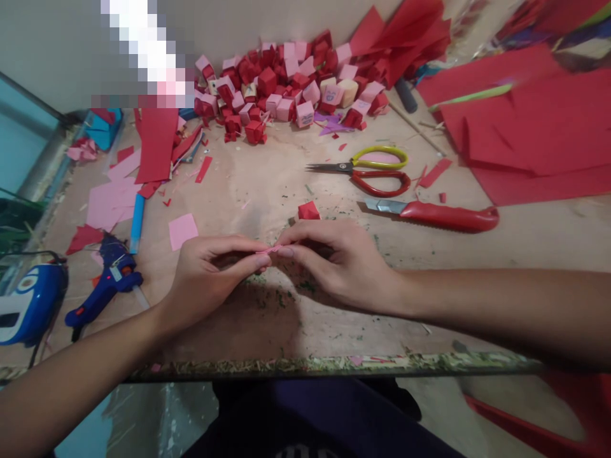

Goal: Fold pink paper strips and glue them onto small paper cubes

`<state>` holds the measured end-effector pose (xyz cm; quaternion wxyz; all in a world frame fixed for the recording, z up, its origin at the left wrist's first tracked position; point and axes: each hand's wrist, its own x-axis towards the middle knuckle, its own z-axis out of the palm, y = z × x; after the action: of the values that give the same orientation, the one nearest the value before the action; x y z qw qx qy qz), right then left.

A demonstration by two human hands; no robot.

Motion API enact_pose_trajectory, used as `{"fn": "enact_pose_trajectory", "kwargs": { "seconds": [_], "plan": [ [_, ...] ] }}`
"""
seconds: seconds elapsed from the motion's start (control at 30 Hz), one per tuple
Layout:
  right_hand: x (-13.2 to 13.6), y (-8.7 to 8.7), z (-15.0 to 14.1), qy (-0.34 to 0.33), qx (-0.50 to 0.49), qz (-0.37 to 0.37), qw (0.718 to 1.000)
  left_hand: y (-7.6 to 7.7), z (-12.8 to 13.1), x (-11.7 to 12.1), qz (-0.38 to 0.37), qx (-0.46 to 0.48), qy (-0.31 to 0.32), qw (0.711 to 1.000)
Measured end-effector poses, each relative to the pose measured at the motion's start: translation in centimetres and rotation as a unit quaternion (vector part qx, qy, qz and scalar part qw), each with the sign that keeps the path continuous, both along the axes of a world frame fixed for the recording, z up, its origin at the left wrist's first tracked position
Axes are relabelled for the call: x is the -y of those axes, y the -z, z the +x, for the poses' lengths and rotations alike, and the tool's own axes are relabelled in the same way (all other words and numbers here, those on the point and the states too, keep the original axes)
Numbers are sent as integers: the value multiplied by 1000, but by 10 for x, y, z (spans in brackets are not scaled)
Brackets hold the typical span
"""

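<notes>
Between the fingertips of both hands is a small folded piece of pink paper [271, 249], mostly hidden by the fingers. My left hand [210, 267] pinches its left end, thumb against forefinger. The right end is pinched by my right hand [338, 261] in the same way. Just behind my right hand lies a small red folded paper piece [309, 210], its lower part covered by the knuckles. A flat pink paper square [183, 231] rests on the table beyond my left hand.
Scissors [356, 168] and a red-handled utility knife [439, 215] lie right of centre. Many pink and red paper cubes [286, 86] are heaped at the back. A blue glue gun [105, 286] lies left, near a pink paper stack [107, 202]. Red sheets [525, 140] cover the right.
</notes>
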<state>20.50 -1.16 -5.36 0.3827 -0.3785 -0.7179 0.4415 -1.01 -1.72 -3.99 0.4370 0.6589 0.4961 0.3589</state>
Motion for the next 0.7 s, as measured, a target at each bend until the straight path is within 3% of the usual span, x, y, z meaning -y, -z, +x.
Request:
{"fn": "enact_pose_trajectory", "kwargs": {
  "seconds": [0.23, 0.7],
  "plan": [
    [-1, -7, -1, -27, 0, -26, 999, 0, -1, 1, 15, -11, -9, 1000],
    [-3, -2, 1, -14, 24, 20, 999, 2, -1, 1, 31, -57, 10, 998]
  ]
}}
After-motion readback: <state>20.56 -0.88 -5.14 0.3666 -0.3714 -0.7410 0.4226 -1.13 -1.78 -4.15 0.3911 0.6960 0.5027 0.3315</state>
